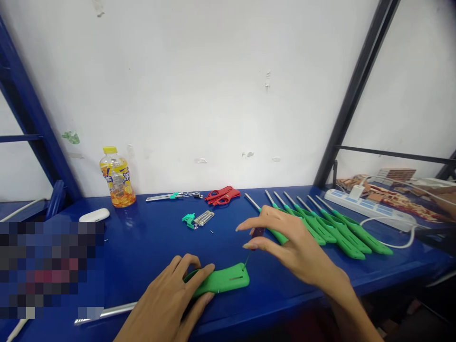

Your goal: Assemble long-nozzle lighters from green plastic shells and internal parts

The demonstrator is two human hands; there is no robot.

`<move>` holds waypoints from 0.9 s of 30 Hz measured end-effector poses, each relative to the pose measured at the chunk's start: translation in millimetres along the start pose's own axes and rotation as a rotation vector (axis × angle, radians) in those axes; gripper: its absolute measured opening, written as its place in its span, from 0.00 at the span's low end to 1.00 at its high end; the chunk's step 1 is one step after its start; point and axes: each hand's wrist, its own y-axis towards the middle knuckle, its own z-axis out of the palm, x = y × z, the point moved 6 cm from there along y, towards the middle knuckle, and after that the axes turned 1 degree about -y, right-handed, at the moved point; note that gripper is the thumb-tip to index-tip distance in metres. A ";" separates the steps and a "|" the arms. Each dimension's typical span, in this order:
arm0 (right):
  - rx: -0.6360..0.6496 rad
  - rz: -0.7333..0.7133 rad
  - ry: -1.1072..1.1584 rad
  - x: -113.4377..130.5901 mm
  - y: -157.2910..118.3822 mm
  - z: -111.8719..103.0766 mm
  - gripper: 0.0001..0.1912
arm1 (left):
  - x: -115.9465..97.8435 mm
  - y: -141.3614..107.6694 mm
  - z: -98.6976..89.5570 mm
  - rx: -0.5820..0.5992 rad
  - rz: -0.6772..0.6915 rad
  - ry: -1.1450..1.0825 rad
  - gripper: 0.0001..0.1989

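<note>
Near the front edge of the blue table, my left hand (174,289) is closed around a green long-necked lighter (231,278), pressing it down. The lighter's silver tube (107,314) sticks out to the left, partly hidden behind my hand and wrist. Between its thumb and fingers, my right hand (285,237) grips a small screwdriver (258,232) with a dark red handle. The screwdriver's thin shaft slants down to a hole at the end of the green handle. Beyond lies a tiny screw (212,232).
Several finished-looking green lighters (342,235) lie in a row at right, beside a white power strip (370,209). Toward the wall are red handle shells (223,194), metal tubes (164,196), small loose parts (204,218) and a drink bottle (119,180). A white case (94,215) sits left.
</note>
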 end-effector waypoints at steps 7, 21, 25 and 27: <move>0.101 0.000 0.153 -3.9 0.5 9.2 0.22 | -2.5 0.5 -3.5 -0.078 0.022 0.050 0.16; -0.039 -0.018 -0.032 -11.3 -1.1 -1.1 0.08 | -6.6 2.9 -8.0 -0.145 0.071 0.118 0.19; 0.073 0.031 0.080 -11.8 -2.6 -0.3 0.20 | -7.6 2.8 -9.4 -0.151 0.066 0.115 0.18; 0.160 0.041 0.212 -10.3 -2.7 4.4 0.24 | -7.3 2.9 -9.5 -0.145 0.063 0.112 0.18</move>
